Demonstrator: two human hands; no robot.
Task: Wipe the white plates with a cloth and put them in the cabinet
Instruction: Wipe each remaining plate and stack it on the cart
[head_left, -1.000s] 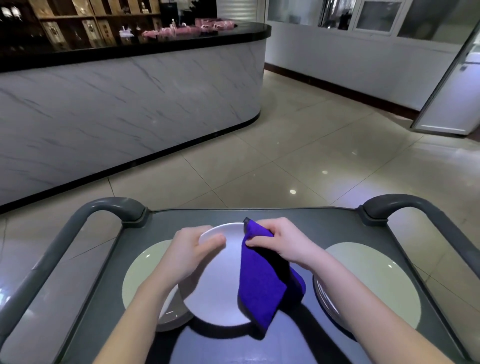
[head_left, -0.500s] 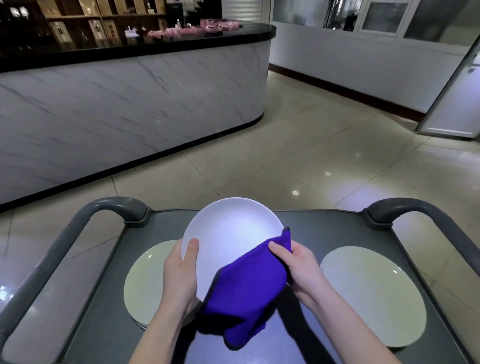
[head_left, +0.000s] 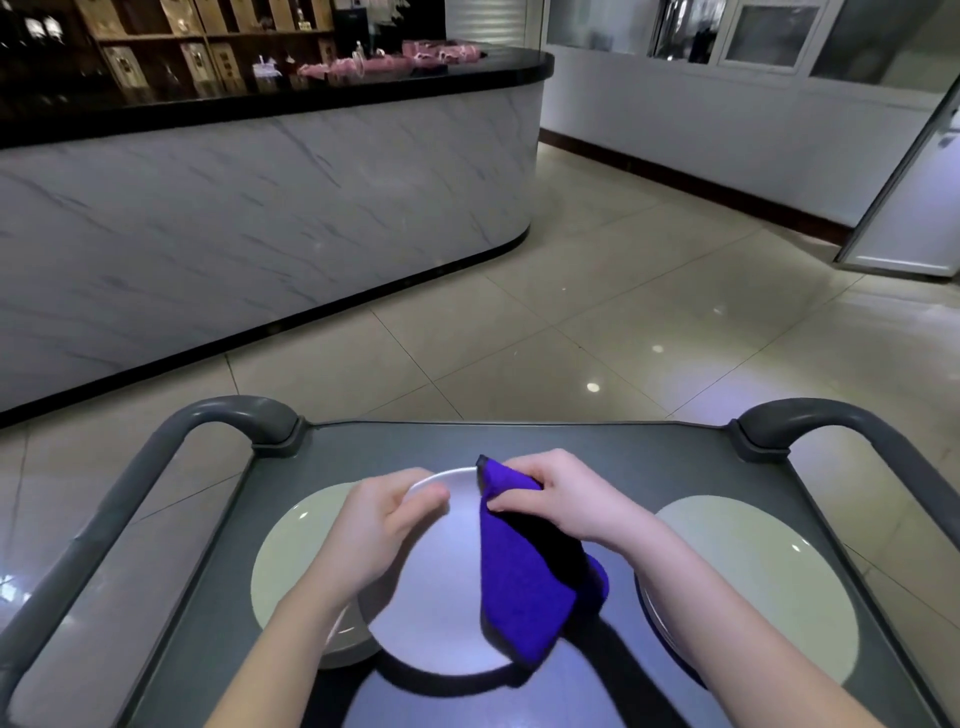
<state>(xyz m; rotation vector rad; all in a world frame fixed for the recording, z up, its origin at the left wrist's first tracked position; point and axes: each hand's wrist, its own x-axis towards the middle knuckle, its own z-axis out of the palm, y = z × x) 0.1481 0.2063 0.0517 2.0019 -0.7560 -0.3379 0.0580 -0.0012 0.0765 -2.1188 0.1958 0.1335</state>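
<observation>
A white plate is held above the grey cart top, tilted with its far rim up. My left hand grips its far left rim, thumb over the face. My right hand grips a purple cloth against the plate's far right rim; the cloth drapes down over the plate's right side. A stack of white plates lies on the cart at the left, partly hidden by my left arm. Another stack of white plates lies at the right.
The cart has grey handles at the left and the right. A curved marble counter with a black top stands ahead on the left. Tiled floor stretches ahead, and a white door is at the far right.
The plate, tilted upright with its face toward me half a second ago, now lies flatter. My hands have moved up to its far rim, and the cloth has swung to the right side.
</observation>
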